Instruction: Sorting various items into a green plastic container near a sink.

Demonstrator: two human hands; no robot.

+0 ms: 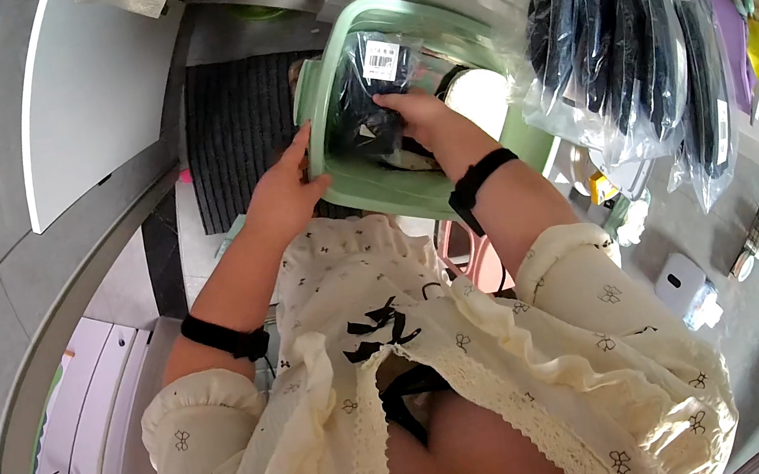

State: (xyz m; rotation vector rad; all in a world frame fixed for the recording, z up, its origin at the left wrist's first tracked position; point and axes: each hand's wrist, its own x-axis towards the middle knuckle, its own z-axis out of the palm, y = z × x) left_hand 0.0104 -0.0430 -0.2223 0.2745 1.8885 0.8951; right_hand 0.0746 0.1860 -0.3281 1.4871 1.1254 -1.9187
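A light green plastic tub (368, 184) with a thick rim is in front of me, tilted so its inside shows. My left hand (282, 191) holds it by the left side, thumb and forefinger apart against the rim. Inside the tub lies a dark folded item in a clear plastic bag (356, 104), with a white label (381, 60). My right hand (420, 118) reaches into the tub and grips the bag's right edge, the thumb on top and the other fingers mostly hidden. Other things in the tub are partly covered by my right hand and arm.
Several dark items in clear bags (595, 16) hang over a white surface's edge at right. A ribbed dark mat (232, 146) lies beyond my left hand. A white panel (95, 94) stands far left, lilac drawers (92, 420) near left. A white device (683, 290) sits low right.
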